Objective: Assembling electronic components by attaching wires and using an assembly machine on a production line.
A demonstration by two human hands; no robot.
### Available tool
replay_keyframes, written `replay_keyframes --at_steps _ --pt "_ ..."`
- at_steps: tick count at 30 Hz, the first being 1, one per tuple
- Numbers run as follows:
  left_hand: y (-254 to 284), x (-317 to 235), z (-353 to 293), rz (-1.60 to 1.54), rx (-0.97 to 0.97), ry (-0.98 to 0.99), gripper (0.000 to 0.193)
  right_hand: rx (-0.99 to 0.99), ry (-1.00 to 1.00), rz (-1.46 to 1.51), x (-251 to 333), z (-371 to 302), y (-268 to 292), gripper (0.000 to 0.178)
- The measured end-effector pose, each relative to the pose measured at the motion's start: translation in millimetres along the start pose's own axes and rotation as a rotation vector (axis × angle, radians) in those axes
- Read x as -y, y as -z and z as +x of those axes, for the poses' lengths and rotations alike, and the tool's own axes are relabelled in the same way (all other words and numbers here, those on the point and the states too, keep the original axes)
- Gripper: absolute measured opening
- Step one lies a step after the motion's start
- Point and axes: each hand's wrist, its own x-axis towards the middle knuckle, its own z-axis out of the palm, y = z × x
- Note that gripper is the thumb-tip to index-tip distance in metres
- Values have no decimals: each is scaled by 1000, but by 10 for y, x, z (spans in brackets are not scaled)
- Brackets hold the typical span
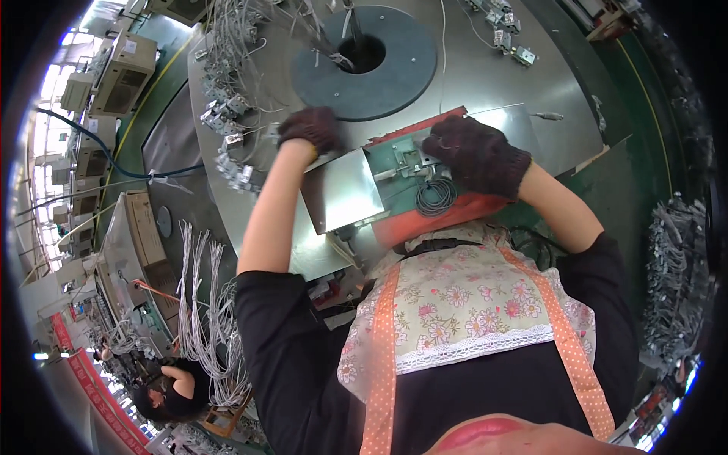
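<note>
My left hand [312,130], in a dark knitted glove, is over the left side of the work spot, next to a row of small metal connectors [241,176] on grey cables. Motion smears its fingers. My right hand [479,155], gloved alike, has its fingers curled in at the right end of a small metal clamp fixture [408,161]; whatever they grip is hidden. Below the fixture sits a coil of grey cable [436,199]. To its left is a shiny bent metal cover [345,191]. Orange-red cloth [421,221] shows along the near edge.
A dark round plate [312,72] with a centre hole lies in the metal table [523,83], cables passing through it. More connectors [504,34] lie at the far right. Bundled cables [203,326] hang at left, near another person [176,388]. Dense hanging parts [675,280] fill the right.
</note>
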Motion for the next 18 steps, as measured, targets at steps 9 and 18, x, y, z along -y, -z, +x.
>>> replay_keyframes --at_steps 9,18 --pt "-160 812 86 54 -149 7 35 389 32 -37 -48 209 -209 26" --pt "-426 241 -306 -275 -808 -232 36 436 -217 -148 136 173 -301 27"
